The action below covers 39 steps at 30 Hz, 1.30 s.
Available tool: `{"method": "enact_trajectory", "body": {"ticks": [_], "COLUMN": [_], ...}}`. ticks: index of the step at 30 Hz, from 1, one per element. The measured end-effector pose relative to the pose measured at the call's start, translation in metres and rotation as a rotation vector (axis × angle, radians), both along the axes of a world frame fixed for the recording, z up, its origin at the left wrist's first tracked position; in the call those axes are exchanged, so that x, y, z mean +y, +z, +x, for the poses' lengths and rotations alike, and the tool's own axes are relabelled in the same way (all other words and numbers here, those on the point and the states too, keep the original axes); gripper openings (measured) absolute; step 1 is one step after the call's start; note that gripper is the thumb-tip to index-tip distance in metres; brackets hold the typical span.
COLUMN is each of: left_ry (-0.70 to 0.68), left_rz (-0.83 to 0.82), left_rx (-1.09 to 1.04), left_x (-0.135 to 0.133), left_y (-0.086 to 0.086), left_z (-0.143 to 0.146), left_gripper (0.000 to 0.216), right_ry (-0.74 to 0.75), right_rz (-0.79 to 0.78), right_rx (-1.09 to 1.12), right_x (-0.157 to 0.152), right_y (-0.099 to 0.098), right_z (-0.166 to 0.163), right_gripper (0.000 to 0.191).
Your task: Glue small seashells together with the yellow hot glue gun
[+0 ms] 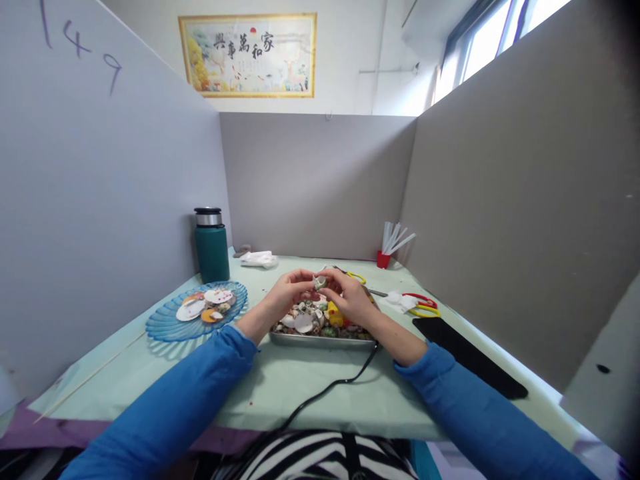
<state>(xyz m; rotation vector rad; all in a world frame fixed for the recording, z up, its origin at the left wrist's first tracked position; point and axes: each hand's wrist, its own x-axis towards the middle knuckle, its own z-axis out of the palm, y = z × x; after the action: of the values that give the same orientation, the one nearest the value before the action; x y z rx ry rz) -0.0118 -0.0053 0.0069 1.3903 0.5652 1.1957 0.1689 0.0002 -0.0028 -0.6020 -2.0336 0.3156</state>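
Observation:
Above a metal tray (320,343) of shells, my left hand (291,293) and my right hand (350,297) meet around a small pale-green snail shell (320,283). Fingertips of both hands pinch it from either side. Beneath them lie many mixed seashells (303,323), white, brown and greenish. A yellow tool with a red part (336,313), perhaps a glue gun, rests among the shells, partly covered by my right hand. From the tray's right front corner a black cord (330,385) runs toward me.
A blue glass plate (163,320) with several shells stands left, a green bottle (212,250) behind it. On the right are scissors with red and yellow handles (425,307), a black strip (470,357), and a red cup (383,260) with white sticks. Grey partitions (320,180) enclose the table.

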Motion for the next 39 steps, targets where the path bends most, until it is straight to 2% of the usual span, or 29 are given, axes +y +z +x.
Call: {"method": "enact_trajectory", "body": {"ticks": [17,27,39], "left_ry": [0.129,0.056,0.149], "left_rz": [0.050,0.143,0.111], "left_rx": [0.027,0.094,0.113], "left_x": [0.000,0.000,-0.002], "left_y": [-0.001,-0.002,-0.001], "left_z": [0.005,0.001,0.006], "left_gripper": [0.025,0.044,0.045], "right_ry": [-0.034,0.006,-0.067], "right_rz": [-0.022,-0.170,-0.103], "right_rx": [-0.031,0.097,0.017], "right_x": [0.001,0.009,0.007], "right_y": [-0.002,-0.005,-0.004], "right_z": [0.000,-0.001,0.000], "right_gripper": [0.022,0.024,0.025]}}
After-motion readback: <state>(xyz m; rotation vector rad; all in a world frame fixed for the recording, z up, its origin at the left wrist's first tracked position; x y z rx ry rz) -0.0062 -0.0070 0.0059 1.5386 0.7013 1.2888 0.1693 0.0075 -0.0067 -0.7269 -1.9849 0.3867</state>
